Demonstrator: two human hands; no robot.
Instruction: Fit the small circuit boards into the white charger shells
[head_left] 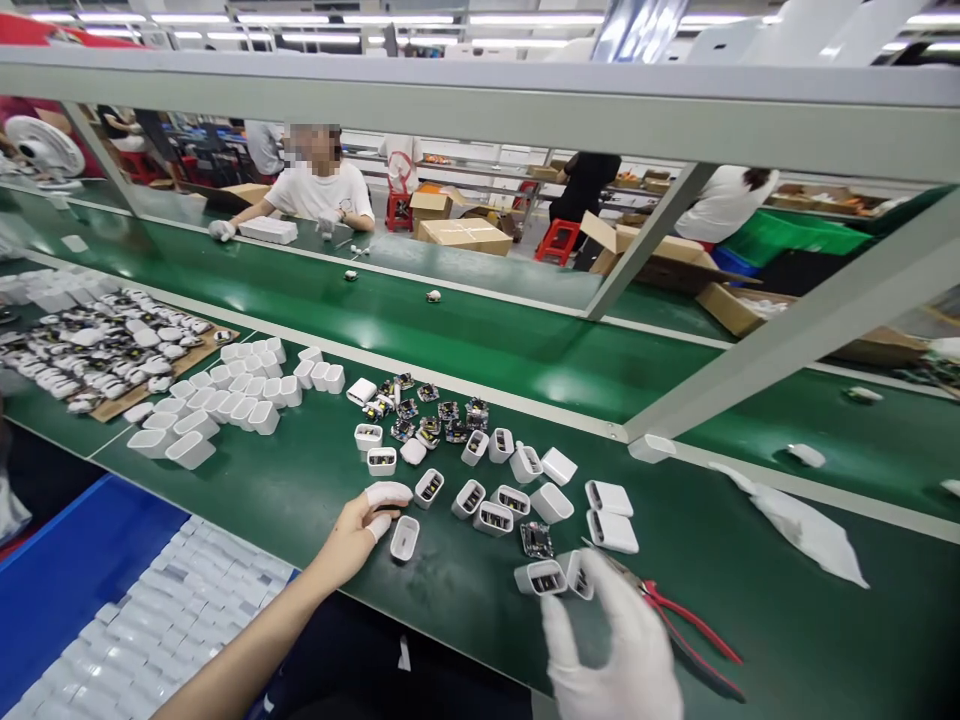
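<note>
My left hand point(366, 528), with white covers on its fingertips, is just left of a small white plastic housing point(405, 540) that looks hollow. Its thumb and fingers are apart; whether the thumb touches the housing I cannot tell. My right hand point(619, 645) wears a white glove, with thumb and forefinger spread. Its forefinger overlaps a white housing point(576, 576), and another housing with a circuit board inside point(541, 577) lies beside that. A bare circuit board point(537, 540) rests just behind them. Several filled housings point(495, 517) stand farther back.
Red-handled pliers point(694, 620) lie right of my right hand. Loose circuit boards point(429, 430) are heaped behind, with many hollow housings point(225, 395) to the left. A slanted metal post point(780, 310) rises at right. Across the green conveyor belt point(510, 350) sits a person point(319, 195).
</note>
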